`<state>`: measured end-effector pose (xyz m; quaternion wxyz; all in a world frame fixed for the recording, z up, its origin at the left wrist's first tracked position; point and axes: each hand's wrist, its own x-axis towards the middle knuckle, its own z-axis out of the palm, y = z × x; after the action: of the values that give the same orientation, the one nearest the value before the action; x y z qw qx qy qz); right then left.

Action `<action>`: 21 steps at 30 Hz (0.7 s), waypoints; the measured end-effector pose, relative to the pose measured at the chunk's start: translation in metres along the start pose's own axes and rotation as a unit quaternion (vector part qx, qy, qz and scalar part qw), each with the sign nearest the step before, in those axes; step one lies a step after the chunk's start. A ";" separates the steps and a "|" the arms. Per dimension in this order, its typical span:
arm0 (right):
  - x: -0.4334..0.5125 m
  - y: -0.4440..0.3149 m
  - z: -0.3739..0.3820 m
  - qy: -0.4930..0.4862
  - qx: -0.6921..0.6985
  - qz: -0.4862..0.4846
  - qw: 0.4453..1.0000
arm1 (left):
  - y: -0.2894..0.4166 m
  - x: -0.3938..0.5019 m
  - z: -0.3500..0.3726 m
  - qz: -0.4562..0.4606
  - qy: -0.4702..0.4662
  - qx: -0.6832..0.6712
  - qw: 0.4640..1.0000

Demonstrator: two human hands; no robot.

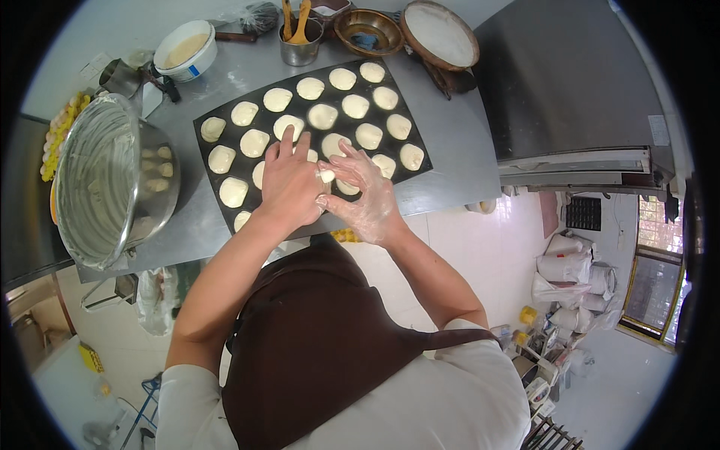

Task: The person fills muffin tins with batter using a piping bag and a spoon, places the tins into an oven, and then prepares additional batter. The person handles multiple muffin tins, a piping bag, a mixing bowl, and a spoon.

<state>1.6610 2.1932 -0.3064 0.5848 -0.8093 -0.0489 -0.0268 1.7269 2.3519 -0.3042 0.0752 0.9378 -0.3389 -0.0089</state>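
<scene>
My left hand (289,185) is palm down over the near part of a dark baking tray (306,135), its fingers apart. My right hand (363,194) looks wet and coated with a pale film. Its thumb and fingertips meet the inner edge of my left hand, where a small white dab (326,176) shows; whether the fingers grip it is unclear. Rows of pale, glossy batter or dough rounds (323,116) fill the tray's cups. Both hands hide several of these rounds in the middle and near rows.
A large steel bowl (138,185) smeared with batter stands at left. Behind the tray are a white tub (185,50), a steel pot (301,53) with wooden-handled tools, a brass-coloured bowl (343,28) and a round container of white powder (441,34). A steel cabinet (562,84) borders the right.
</scene>
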 end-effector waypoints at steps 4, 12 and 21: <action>-0.006 0.000 -0.026 -0.025 -0.081 0.015 0.996 | 0.012 0.021 0.012 -0.037 -0.051 -0.041 0.997; -0.001 0.084 -0.086 0.117 -0.251 0.175 0.945 | -0.008 0.002 0.047 -0.100 0.020 -0.136 0.985; 0.000 0.191 -0.086 0.058 -0.340 0.161 0.925 | -0.060 -0.092 0.063 -0.291 0.027 -0.284 0.913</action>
<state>1.6829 2.0521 -0.4596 0.2728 -0.9535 0.1280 0.0059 1.6896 2.4473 -0.3782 0.3411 0.9340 -0.0320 -0.1009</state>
